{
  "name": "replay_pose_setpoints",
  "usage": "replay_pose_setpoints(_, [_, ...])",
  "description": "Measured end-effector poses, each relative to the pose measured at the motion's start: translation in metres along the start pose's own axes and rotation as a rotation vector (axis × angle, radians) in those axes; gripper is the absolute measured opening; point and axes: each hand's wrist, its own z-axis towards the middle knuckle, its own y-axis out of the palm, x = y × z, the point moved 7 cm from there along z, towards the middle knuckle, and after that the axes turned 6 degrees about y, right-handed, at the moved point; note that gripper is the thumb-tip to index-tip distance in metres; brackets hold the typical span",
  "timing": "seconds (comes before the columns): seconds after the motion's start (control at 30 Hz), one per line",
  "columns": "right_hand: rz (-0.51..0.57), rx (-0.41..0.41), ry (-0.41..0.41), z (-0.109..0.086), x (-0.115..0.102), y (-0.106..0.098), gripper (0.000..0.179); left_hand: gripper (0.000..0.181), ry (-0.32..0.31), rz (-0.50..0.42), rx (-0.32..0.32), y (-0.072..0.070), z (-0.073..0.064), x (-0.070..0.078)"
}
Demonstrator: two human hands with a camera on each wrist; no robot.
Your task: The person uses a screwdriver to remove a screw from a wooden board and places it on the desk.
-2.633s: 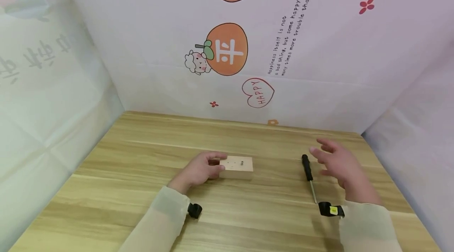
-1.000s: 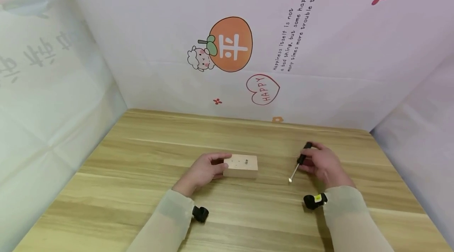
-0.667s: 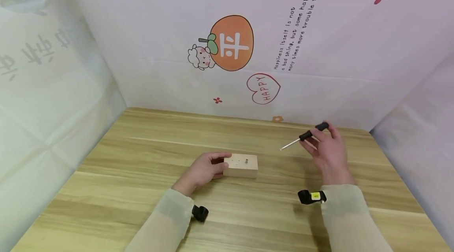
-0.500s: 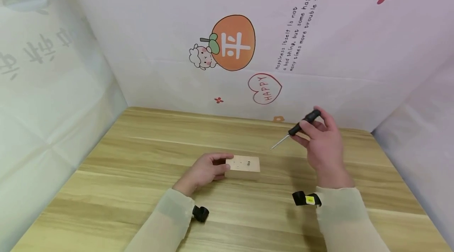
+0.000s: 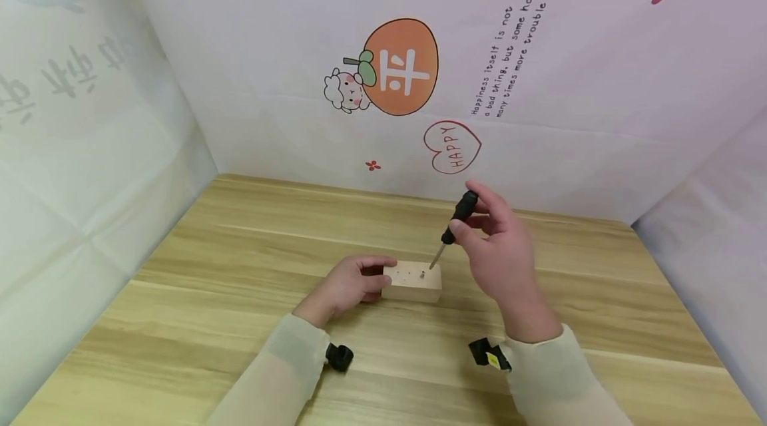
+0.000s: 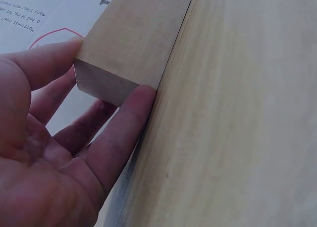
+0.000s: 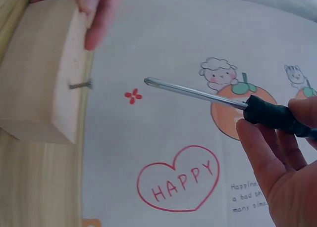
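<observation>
A slender metal-shafted screwdriver (image 7: 255, 109) slants above a smooth rectangular wooden block (image 5: 412, 281).

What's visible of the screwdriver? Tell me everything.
The screwdriver has a black handle and a slim, shiny shaft that looks like metal, ending in what seems a cross tip. The right hand grips it by the handle, off the table, tilted with the tip pointing down toward the wooden block. The tip is clear of the screw.
</observation>
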Motion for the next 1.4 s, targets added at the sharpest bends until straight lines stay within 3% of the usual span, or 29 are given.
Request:
replay_pose_setpoints(0.13, [-0.073,-0.019,0.024,-0.002,0.008,0.010,0.061,0.035,0.004,-0.003,-0.002,0.000,-0.001,0.002])
replay_pose_setpoints(0.4, [-0.086,-0.026,0.041,-0.003,0.012,0.019,0.060,0.035,-0.004,-0.006,-0.007,-0.001,-0.001,0.001])
replay_pose_setpoints(0.73, [-0.130,-0.041,-0.012,-0.005,0.014,0.026,0.060,0.034,-0.012,-0.008,-0.004,-0.001,0.001,0.000])
replay_pose_setpoints(0.9, [-0.139,-0.080,-0.091,-0.006,0.011,0.032,0.059,0.034,-0.009,-0.008,-0.002,-0.001,0.001,0.000])
replay_pose_setpoints(1.2, [-0.236,-0.208,-0.407,-0.015,-0.006,0.047,0.057,0.035,-0.004,-0.018,-0.006,-0.001,0.000,0.001])
replay_pose_setpoints(1.3, [-0.241,-0.203,-0.441,-0.017,-0.009,0.048,0.049,0.035,-0.005,-0.014,-0.006,-0.001,0.001,0.001])
replay_pose_setpoints(1.4, [-0.252,-0.146,-0.420,-0.015,-0.011,0.046,0.041,0.035,-0.006,-0.010,-0.004,-0.001,0.001,0.000])
